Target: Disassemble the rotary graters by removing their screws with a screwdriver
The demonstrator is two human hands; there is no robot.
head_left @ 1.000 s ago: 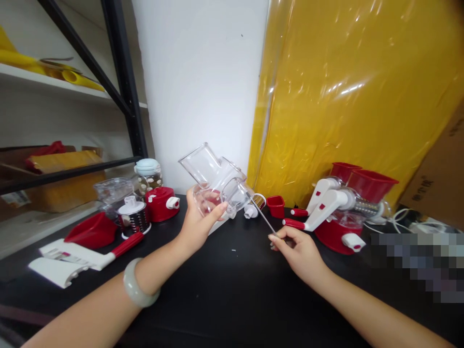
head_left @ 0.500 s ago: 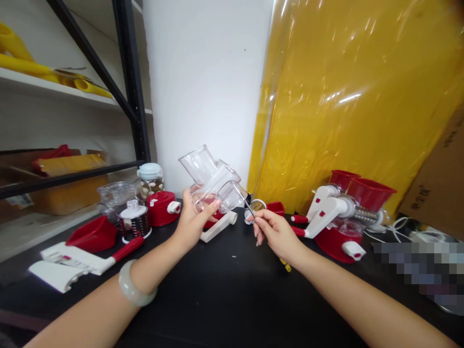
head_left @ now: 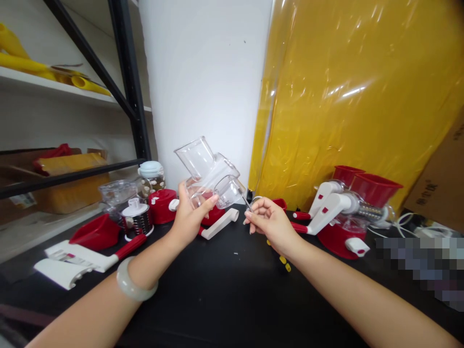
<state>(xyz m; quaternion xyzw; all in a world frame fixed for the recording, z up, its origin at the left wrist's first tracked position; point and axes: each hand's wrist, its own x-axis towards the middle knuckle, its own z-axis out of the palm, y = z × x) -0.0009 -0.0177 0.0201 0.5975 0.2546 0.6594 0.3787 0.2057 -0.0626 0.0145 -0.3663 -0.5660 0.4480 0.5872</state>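
My left hand (head_left: 190,212) grips the clear housing (head_left: 225,169) tilted, apparently to steady it, while my right hand (head_left: 270,221) pinches a thin rod (head_left: 247,203) at its tubular end

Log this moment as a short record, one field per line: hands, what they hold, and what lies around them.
Left hand: grips clear plastic housing, raised above the black table
Right hand: pinches thin metal rod, its far end at or near the housing's right end; contact unclear
Left wrist: pale bangle
Beyond the hands: white crank arm, lying on the table
Left side: metal drum, pale-blue-lidded jar
Right side: large red hopper
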